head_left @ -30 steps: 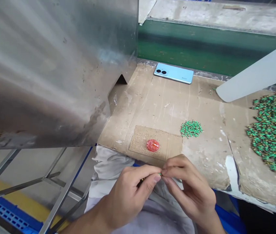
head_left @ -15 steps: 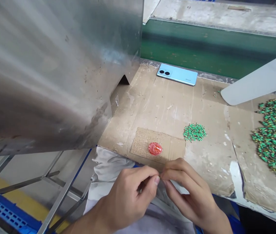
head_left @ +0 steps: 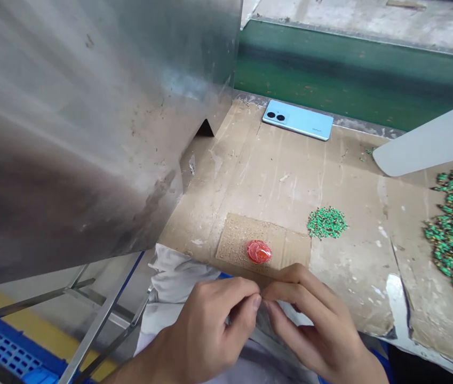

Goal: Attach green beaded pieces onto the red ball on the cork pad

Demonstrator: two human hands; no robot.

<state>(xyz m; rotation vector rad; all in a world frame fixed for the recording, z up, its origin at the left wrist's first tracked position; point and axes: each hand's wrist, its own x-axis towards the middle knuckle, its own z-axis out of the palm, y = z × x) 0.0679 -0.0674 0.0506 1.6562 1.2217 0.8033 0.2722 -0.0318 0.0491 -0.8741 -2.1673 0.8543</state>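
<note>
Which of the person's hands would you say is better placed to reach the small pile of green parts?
Probably the right hand: it lies on the same side as the small pile of green parts and closer to it, while the left hand sits further away.

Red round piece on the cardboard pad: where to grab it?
Probably by the rim: take the red round piece from above, with the fingers pinching opposite sides, coming from the near side, where the right hand is closest. It lies low and flat on the speckled cardboard pad, and its smooth, rounded top likely offers little grip.
</note>
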